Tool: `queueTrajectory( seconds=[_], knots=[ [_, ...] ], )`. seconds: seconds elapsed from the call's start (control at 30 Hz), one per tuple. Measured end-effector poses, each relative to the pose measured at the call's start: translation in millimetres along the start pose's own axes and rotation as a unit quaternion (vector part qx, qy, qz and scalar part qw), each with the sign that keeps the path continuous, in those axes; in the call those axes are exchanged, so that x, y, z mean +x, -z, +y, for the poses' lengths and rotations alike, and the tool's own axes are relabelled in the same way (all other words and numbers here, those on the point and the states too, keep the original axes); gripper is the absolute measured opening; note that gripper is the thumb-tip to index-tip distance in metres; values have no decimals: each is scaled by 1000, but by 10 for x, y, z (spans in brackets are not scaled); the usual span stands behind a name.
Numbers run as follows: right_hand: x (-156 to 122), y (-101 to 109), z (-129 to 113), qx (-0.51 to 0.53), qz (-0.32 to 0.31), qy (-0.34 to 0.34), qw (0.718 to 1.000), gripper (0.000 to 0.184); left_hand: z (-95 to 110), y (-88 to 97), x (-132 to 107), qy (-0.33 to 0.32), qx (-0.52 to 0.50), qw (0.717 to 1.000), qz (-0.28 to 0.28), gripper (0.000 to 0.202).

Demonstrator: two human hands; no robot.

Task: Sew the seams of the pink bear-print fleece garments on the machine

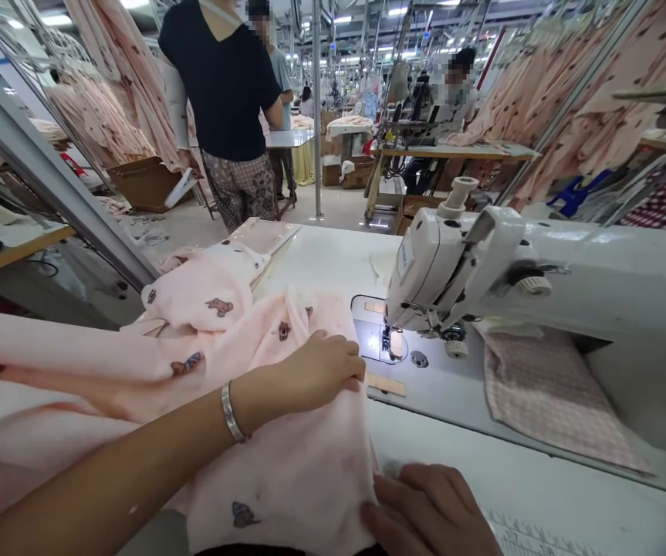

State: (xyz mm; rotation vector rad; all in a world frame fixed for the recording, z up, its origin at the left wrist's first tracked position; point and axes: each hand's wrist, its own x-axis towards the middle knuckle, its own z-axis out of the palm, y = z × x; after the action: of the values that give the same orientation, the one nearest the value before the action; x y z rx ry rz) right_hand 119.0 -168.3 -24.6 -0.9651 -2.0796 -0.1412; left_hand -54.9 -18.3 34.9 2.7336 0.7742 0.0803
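Pale pink printed fabric (309,440) with small animal figures spreads over the left of the sewing table and hangs toward me. My left hand (324,371), with a silver bracelet at the wrist, is closed on the fabric's right edge, fingertips curled over it. Lower down, my right hand (431,510) pinches the same edge between thumb and fingers, partly cut off by the frame. Just right of the cloth stands a white sewing machine (454,262). Its lit presser foot (393,344) has no pink fabric under it.
A folded checked cloth (558,394) lies under the machine arm. A ruler scale (523,533) marks the table's near right. A grey metal post (72,177) slants at left. Beyond the table, a person in a black top (222,93) stands; hanging pink garments (541,85) line the right.
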Motion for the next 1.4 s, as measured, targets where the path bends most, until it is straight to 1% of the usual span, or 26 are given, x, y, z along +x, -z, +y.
queueTrajectory(
  seconds=[0.13, 0.2, 0.3, 0.4, 0.5, 0.57, 0.7, 0.8, 0.93, 1.17, 1.27, 1.4],
  knots=[
    [27, 59, -16, 19, -41, -28, 999, 27, 50, 3, 29, 12, 23, 1000, 0, 16],
    [28, 77, -14, 25, -63, -33, 997, 26, 112, -10, 56, 26, 61, 998, 4, 15],
    [31, 91, -7, 24, -72, -29, 997, 29, 195, -30, 84, 47, 114, 992, -2, 11],
    [42, 102, -13, 35, -81, -36, 995, 29, 203, -46, 57, 58, 98, 993, -1, 12],
    [51, 109, -31, 45, -80, -34, 995, 27, 165, -55, -4, 52, 60, 997, 13, 14],
    [50, 110, -43, 47, -83, -33, 995, 25, 159, -60, -27, 53, 55, 997, 15, 13],
    [39, 105, -54, 38, -90, -38, 995, 23, 209, -91, 8, 79, 84, 993, 0, 14],
    [45, 107, -49, 35, -97, -42, 994, 23, 231, -143, 49, 88, 115, 989, 6, 12],
    [85, 115, -34, 45, -97, -56, 993, 21, 211, -172, 46, 82, 114, 990, 14, 13],
    [70, 70, 3, 60, -97, -77, 990, 17, 111, -115, 26, 63, 65, 996, 27, 14],
    [75, 41, 28, 48, -101, -103, 988, 17, 44, -76, 89, 80, 45, 996, 19, 13],
    [132, 22, 76, 29, -101, -115, 988, 17, -19, 0, 206, 104, 27, 994, -3, 12]
  ],
)
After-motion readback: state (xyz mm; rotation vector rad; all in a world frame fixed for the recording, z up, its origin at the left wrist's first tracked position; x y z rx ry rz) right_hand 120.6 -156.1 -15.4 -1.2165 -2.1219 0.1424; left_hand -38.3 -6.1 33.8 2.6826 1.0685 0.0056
